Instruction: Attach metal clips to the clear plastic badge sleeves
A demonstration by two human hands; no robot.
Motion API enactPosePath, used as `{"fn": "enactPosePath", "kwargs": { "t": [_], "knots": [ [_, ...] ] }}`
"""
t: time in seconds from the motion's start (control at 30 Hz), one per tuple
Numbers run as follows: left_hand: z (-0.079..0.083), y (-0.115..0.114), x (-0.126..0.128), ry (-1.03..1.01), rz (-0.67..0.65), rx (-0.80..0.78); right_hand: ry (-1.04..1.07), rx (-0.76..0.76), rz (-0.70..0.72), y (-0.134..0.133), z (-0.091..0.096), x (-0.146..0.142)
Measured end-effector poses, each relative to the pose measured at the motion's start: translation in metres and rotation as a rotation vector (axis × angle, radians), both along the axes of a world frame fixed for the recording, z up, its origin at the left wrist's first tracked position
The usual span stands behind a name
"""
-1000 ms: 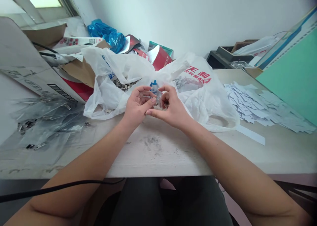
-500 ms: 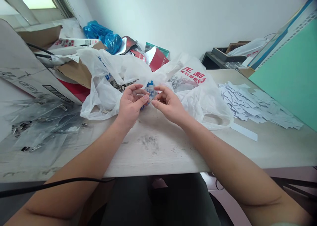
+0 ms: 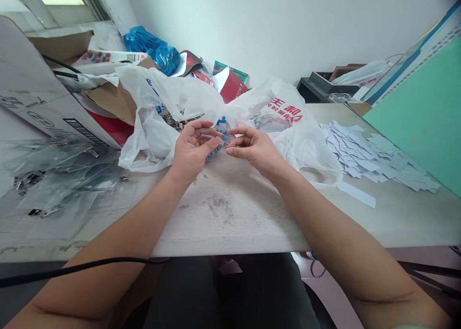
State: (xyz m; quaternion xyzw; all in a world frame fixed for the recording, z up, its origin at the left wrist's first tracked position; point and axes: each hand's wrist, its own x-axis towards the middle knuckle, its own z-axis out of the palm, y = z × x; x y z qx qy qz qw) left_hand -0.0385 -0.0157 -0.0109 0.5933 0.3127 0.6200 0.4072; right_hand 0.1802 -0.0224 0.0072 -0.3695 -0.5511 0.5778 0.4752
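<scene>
Head view: right hand drawn slightly outward since half second ago, left hand nearly in place. Both hands grasping clear plastic piece between curled fingertips; anything else in right fingers too hidden to tell. From hands: metal clips in white bag at 10 o'clock, red-lettered bag between 2 and 3, paper slips at 3.

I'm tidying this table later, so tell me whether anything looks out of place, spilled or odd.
Dark smudges mark the pale tabletop, toward the middle of its near side, and look like dirt. A single white strip lies askew by the right-hand white bag, apart from the spread heap of white slips.
</scene>
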Motion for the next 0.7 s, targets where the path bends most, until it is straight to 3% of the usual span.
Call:
{"fn": "enactPosePath", "kwargs": {
  "t": [0.33, 0.7],
  "knots": [
    [0.0021, -0.0032, 0.0023, 0.019, 0.035, -0.009, -0.046, 0.077, -0.04, 0.0044, -0.0089, -0.0021],
    [0.0056, -0.0016, 0.0004, -0.014, 0.044, -0.023, -0.072, 0.06, 0.023, 0.0023, -0.0008, 0.0016]
  ]
}}
